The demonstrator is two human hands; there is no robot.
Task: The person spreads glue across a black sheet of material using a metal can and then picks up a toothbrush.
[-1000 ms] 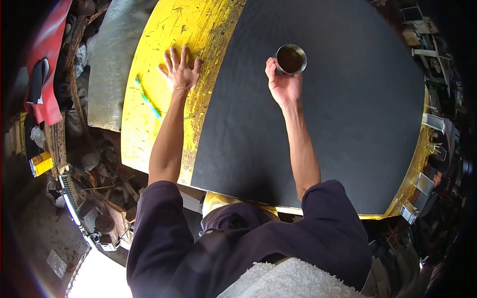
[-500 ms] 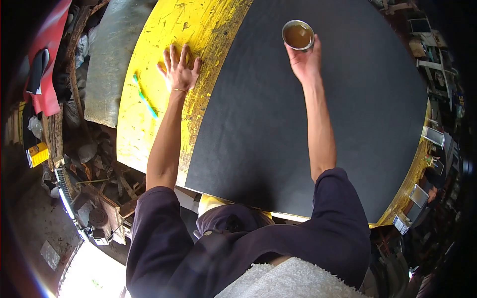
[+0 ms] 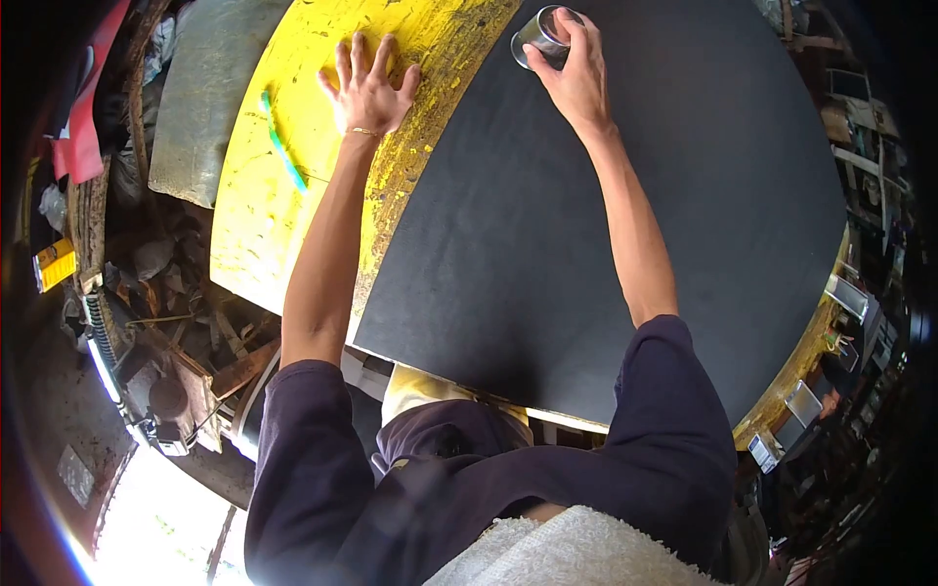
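Note:
My right hand (image 3: pixel 576 78) is wrapped round a small metal cup (image 3: pixel 545 31) over the far part of a black sheet (image 3: pixel 586 264). The cup is tipped well over, so its shiny side shows, and its contents are out of sight. My left hand (image 3: pixel 373 96) lies with fingers spread on the yellow tabletop (image 3: pixel 249 230), to the left of the sheet's edge. A thin green strip or pen-like object (image 3: pixel 280 142) rests on the yellow surface, left of that hand.
A grey panel (image 3: pixel 210 98) stands beyond the table's left edge. Farther left are a red sheet (image 3: pixel 86 117), a yellow box (image 3: pixel 55 264) and piled scrap. Frames and clutter (image 3: pixel 803 405) line the right side. A white towel (image 3: pixel 572 557) hangs at my chest.
My right hand has moved farther away and slightly left, tipping the cup from upright, when brown liquid showed inside. The view has shifted; my left hand appears farther up, still flat.

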